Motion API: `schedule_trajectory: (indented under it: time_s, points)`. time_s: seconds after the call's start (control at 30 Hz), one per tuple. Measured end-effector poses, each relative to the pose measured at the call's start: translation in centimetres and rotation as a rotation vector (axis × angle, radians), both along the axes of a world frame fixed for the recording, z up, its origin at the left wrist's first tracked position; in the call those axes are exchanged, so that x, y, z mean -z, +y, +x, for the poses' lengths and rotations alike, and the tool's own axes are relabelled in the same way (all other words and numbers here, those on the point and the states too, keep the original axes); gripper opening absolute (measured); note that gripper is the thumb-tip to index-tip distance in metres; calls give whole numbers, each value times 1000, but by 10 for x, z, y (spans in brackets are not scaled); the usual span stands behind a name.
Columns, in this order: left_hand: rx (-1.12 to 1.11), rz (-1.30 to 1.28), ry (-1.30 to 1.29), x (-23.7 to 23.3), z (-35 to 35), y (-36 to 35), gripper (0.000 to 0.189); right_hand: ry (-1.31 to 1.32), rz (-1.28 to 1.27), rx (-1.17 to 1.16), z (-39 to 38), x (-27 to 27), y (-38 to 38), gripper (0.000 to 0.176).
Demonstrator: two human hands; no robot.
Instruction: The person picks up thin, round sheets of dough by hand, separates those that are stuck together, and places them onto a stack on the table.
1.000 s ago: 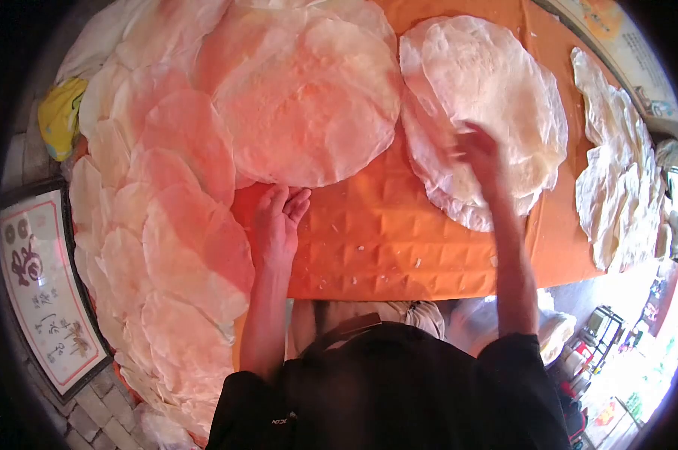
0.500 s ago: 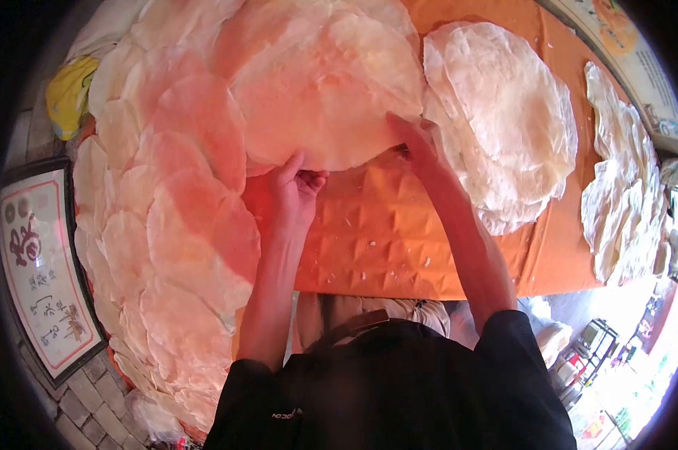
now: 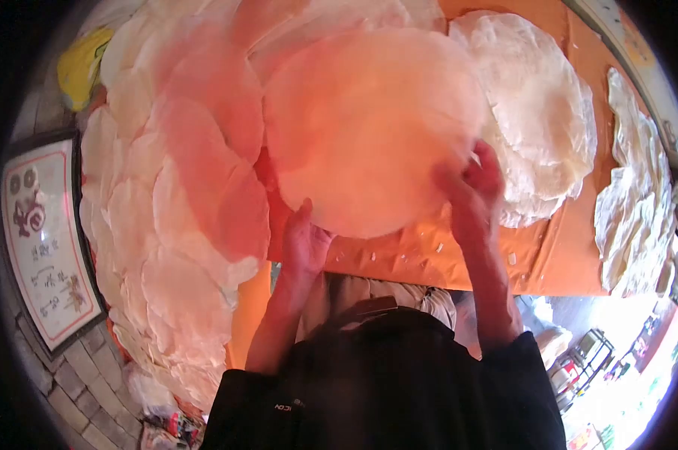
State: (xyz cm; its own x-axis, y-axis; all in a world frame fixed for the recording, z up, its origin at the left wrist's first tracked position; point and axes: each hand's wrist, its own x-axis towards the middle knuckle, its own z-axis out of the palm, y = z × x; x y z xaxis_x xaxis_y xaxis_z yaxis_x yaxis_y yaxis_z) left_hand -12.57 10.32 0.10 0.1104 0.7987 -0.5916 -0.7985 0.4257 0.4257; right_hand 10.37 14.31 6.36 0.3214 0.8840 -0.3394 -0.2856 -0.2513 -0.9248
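Note:
A thin, round, pale sheet spans the space between my hands, over the orange tabletop. My left hand is at its lower left edge, thumb up against the edge and the other fingers partly hidden behind it. At its right edge my right hand grips the sheet, thumb over the front and fingers curled. Both hands are somewhat blurred. Beyond and to the left lie many overlapping pale round sheets. A stack of similar wrinkled sheets sits to the right.
More pale sheets lie at the far right of the orange tabletop. A framed sign with characters stands at the left above brick paving. A yellow cloth or bag is at the upper left.
The round sheet has been lifted and drawn nearer to me, its whole disc now showing. Both hands have moved down, the right one also rightward. The view has shifted slightly.

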Motion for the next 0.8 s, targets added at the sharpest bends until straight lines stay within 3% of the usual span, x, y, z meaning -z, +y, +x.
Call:
schedule_trajectory:
  time_s: [0.07,0.17,0.27,0.37,0.4,0.47,0.5,0.57,0.7,0.8]
  points:
    - [-75,32,-82,16,-9,-2,48,69,16,60,14,8,-23,42]
    - [-42,38,-97,5,-4,-3,50,89,-349,-105,63,62,-60,35]
    - [35,43,-108,21,0,-4,49,-641,-405,-253,64,65,-64,29]
    - [151,114,125,26,3,1,49,-1354,-67,-138,47,43,-53,34]
    - [127,99,94,24,4,5,47,-1212,-55,-153,33,40,-45,39]
    - [143,122,141,13,9,10,44,-756,-198,-420,-10,20,-29,39]
    - [153,135,165,11,10,13,42,-568,-41,-477,-31,29,-24,42]
    - [177,152,209,19,7,15,39,-725,236,-577,-60,38,-15,43]
    - [102,87,270,10,7,19,29,-603,124,-639,-71,53,-11,45]
    - [259,260,434,30,1,21,24,-615,143,-536,-80,62,-8,37]
